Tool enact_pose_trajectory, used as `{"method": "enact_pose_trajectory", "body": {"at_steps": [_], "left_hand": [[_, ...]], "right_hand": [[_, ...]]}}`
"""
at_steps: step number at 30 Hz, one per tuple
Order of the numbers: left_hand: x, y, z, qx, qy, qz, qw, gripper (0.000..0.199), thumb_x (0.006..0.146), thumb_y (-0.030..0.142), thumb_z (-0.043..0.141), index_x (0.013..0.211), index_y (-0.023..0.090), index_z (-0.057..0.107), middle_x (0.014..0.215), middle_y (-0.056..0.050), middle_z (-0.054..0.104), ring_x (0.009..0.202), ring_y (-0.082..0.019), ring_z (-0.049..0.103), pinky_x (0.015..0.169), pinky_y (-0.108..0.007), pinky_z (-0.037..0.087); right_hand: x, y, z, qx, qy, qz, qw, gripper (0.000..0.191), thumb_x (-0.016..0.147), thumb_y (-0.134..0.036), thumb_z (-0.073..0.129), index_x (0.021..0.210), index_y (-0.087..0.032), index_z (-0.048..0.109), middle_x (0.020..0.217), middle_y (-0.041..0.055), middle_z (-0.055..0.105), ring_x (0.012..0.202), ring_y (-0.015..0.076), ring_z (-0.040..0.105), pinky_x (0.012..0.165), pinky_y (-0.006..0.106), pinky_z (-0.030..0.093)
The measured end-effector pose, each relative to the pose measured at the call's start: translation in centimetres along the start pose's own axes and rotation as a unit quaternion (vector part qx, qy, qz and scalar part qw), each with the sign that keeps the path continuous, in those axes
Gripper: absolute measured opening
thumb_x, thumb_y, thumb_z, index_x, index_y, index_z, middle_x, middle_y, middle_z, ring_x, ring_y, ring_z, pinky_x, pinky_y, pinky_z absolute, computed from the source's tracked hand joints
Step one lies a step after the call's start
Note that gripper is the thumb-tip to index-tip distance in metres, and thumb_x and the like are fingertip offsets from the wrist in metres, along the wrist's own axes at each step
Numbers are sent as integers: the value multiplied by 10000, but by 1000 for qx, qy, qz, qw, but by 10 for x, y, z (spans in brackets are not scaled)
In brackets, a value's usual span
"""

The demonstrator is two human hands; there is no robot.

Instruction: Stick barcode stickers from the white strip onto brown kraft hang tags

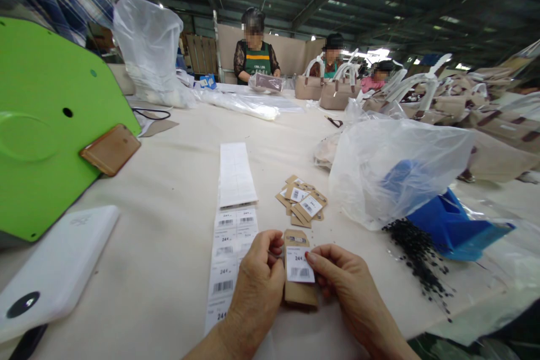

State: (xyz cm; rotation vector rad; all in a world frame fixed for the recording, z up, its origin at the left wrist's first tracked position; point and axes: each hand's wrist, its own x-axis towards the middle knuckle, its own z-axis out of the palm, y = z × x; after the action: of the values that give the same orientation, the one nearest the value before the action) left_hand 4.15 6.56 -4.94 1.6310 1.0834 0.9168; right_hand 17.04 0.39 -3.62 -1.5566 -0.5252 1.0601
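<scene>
**Price sticker lying on a brown tag, more on the strip**

At the lower centre of my feed, the right hand [341, 278] has thumb and fingers pinched together at the right edge of a white sticker [300, 273], which lies across a brown tag [301, 296]. The left hand [258, 275] is loosely curled at the tag's left side; I cannot tell whether its fingers grip anything.

I judge this tag nearly done: the sticker looks flat, though I can't confirm that it is pressed down. Just above, right of centre, a loose pile of tags [310, 205] shows stickers on at least its upper cards. Left of the hands, the sticker strip [222, 287] carries many unused labels, so plenty seems left.

I read "24" and what looks like a euro sign above barcodes on sticker and strip; the finer print is too small. At upper centre, a co-worker's green apron [258, 62] bears lettering resembling "OML.LIN", too blurred for me to be sure. The grey mark on the white device [63, 264] at lower left I can't make out.
</scene>
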Motion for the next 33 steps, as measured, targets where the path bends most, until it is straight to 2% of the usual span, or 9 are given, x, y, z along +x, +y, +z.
{"method": "enact_pose_trajectory", "body": {"at_steps": [4, 10, 13, 16, 20, 29, 33], "left_hand": [[-1, -1, 0, 21, 9, 35, 999, 288, 698, 120, 445, 954, 164, 570, 827, -54, 646, 690, -187, 616, 654, -327, 515], [-6, -1, -2, 54, 19, 148, 987, 253, 741, 82, 406, 860, 192, 600, 876, -59, 591, 864, -207, 574, 775, -341, 481], [-8, -1, -2, 87, 20, 220, 971, 249, 781, 60, 404, 825, 190, 611, 866, -57, 584, 842, -189, 578, 745, -296, 494], [-10, 0, -2, 123, 15, 270, 955, 266, 765, 22, 409, 784, 176, 624, 842, -58, 579, 802, -176, 580, 705, -269, 506], [-10, -4, -2, 152, 13, 287, 946, 279, 747, 11, 408, 769, 175, 632, 852, -63, 572, 807, -181, 582, 703, -277, 518], [-12, -4, -5, 185, -31, 282, 941, 232, 820, 67, 398, 860, 171, 602, 933, -86, 564, 894, -200, 572, 772, -306, 514], [-12, -5, -3, 179, -18, 287, 941, 199, 814, 83, 430, 906, 176, 580, 937, -86, 577, 887, -207, 584, 767, -315, 524]], "right_hand": [[1, 0, 1, 3, -1, 0, 1000, 360, 510, -452, 775, 580, -129, 632, 462, -26, 525, 420, 62, 405, 384, 165, 283], [0, -1, 1, 8, 1, -6, 1000, 355, 506, -447, 776, 585, -135, 627, 458, -32, 519, 416, 64, 405, 386, 169, 290], [-2, 0, 1, 2, 0, -14, 1000, 339, 527, -438, 766, 582, -139, 616, 453, -37, 513, 415, 68, 407, 388, 174, 296], [-2, 1, 2, -4, 0, -18, 1000, 325, 546, -433, 747, 587, -140, 612, 447, -39, 511, 413, 69, 404, 389, 177, 296], [-1, 1, 4, -5, 9, -20, 1000, 320, 527, -429, 738, 576, -144, 600, 452, -39, 521, 418, 73, 409, 393, 181, 303], [-2, -3, 6, -31, 28, -31, 999, 309, 512, -429, 707, 543, -152, 571, 445, -36, 522, 419, 86, 422, 388, 190, 311], [-2, -2, 5, -5, 13, -16, 1000, 309, 514, -418, 719, 561, -148, 576, 445, -44, 515, 419, 76, 410, 397, 186, 316]]}}
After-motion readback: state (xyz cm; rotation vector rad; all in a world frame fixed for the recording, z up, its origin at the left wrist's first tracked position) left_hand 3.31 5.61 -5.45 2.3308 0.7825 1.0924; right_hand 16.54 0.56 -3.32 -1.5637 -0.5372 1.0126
